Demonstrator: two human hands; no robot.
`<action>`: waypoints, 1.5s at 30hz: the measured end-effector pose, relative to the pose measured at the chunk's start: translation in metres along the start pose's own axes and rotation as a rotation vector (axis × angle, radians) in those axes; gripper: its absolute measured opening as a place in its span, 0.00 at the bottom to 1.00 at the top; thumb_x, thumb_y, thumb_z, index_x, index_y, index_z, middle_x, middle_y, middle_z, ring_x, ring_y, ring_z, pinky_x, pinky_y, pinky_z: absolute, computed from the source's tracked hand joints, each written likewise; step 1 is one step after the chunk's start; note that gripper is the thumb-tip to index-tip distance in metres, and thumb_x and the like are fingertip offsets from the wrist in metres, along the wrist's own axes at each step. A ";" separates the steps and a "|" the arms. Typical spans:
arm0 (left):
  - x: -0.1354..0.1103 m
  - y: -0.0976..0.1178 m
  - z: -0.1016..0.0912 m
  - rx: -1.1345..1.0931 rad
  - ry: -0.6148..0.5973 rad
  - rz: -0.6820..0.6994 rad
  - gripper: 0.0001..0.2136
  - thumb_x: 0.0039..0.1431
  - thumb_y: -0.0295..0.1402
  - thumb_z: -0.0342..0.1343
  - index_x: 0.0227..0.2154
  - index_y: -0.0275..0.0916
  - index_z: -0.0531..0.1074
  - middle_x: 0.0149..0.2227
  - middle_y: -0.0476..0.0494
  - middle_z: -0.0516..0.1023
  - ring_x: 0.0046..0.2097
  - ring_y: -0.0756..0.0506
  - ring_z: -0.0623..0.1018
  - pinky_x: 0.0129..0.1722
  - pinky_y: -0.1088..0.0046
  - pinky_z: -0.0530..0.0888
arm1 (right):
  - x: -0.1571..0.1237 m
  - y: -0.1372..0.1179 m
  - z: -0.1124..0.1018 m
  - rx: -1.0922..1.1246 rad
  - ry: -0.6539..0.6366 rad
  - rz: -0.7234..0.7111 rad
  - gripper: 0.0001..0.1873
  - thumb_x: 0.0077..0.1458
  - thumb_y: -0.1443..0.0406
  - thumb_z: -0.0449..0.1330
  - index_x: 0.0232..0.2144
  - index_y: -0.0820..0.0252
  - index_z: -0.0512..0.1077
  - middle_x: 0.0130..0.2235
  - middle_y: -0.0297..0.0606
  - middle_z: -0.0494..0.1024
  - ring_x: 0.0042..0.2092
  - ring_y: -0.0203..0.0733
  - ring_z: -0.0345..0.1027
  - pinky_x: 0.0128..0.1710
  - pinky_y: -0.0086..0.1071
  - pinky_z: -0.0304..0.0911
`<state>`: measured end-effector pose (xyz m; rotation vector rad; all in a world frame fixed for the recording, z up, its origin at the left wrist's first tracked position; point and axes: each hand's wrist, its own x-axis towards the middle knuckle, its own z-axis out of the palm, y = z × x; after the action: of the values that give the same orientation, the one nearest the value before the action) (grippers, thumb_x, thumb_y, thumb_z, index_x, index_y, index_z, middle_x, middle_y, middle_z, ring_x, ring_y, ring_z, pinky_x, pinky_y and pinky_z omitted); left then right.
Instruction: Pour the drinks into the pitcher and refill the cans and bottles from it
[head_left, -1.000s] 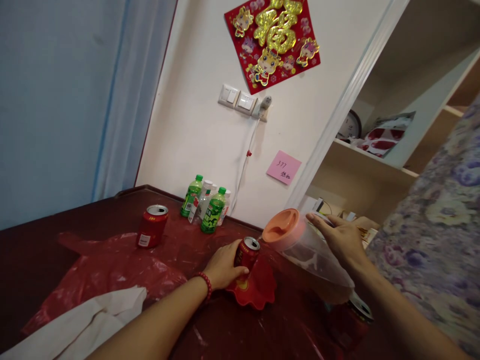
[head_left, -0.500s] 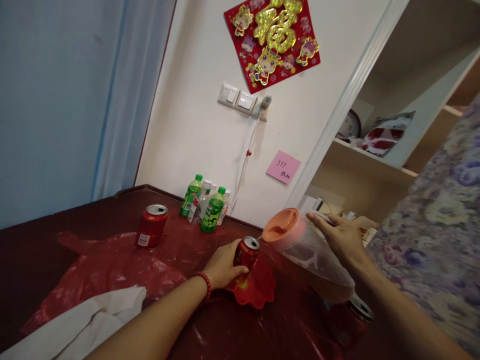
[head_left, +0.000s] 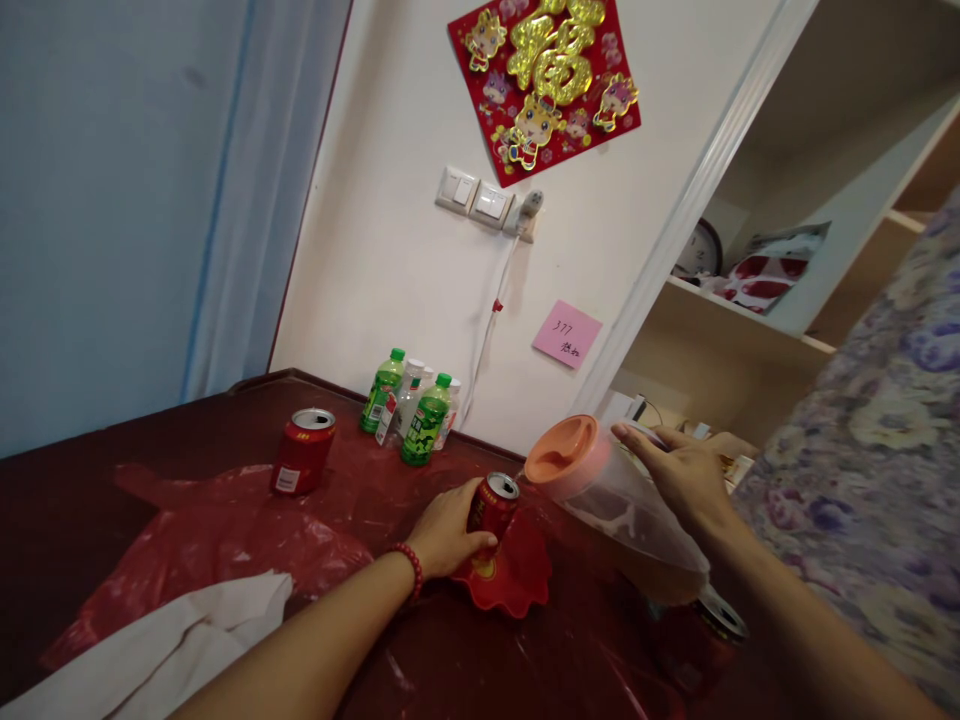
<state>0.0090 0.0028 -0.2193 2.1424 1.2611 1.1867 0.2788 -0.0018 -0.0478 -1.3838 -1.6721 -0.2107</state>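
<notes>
Head view: left hand [head_left: 448,532] holds red can [head_left: 493,515] at the dish [head_left: 523,582].
Right hand [head_left: 691,482], right of dish, holds tilted pitcher [head_left: 626,515], apparently by handle [head_left: 646,435].

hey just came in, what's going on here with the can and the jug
The person's left hand grips a red can at a red scalloped dish. The right hand holds a jug tilted, its orange lid close to the can's rim. Whether liquid is reaching the can is hard to tell. Bottles stand near the wall.
</notes>
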 end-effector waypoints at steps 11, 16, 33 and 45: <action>-0.001 0.000 0.000 -0.005 0.006 0.001 0.30 0.48 0.33 0.68 0.55 0.43 0.66 0.57 0.42 0.75 0.57 0.37 0.74 0.57 0.62 0.69 | 0.000 0.000 0.001 0.001 -0.027 0.044 0.32 0.48 0.37 0.59 0.14 0.55 0.60 0.19 0.27 0.53 0.24 0.35 0.49 0.23 0.31 0.45; -0.001 0.001 -0.001 -0.009 0.000 -0.007 0.30 0.48 0.33 0.67 0.56 0.44 0.65 0.57 0.41 0.75 0.57 0.37 0.74 0.57 0.62 0.68 | 0.000 0.000 0.001 0.007 -0.022 0.042 0.32 0.48 0.37 0.59 0.15 0.56 0.60 0.19 0.27 0.53 0.24 0.34 0.49 0.23 0.31 0.46; -0.001 -0.001 0.000 0.001 0.005 -0.004 0.31 0.48 0.33 0.68 0.56 0.44 0.65 0.58 0.42 0.74 0.57 0.36 0.74 0.57 0.61 0.68 | 0.001 -0.001 0.002 -0.040 -0.021 0.036 0.34 0.47 0.35 0.58 0.14 0.54 0.55 0.19 0.27 0.52 0.24 0.35 0.48 0.25 0.32 0.44; -0.001 -0.002 0.001 0.000 -0.003 -0.004 0.31 0.48 0.34 0.68 0.56 0.44 0.65 0.57 0.41 0.75 0.57 0.37 0.74 0.57 0.62 0.68 | 0.000 -0.002 0.002 -0.034 -0.018 0.038 0.35 0.46 0.35 0.58 0.14 0.54 0.53 0.18 0.27 0.51 0.24 0.34 0.47 0.24 0.32 0.43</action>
<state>0.0083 0.0034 -0.2211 2.1398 1.2643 1.1815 0.2757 -0.0011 -0.0480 -1.4458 -1.6627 -0.2063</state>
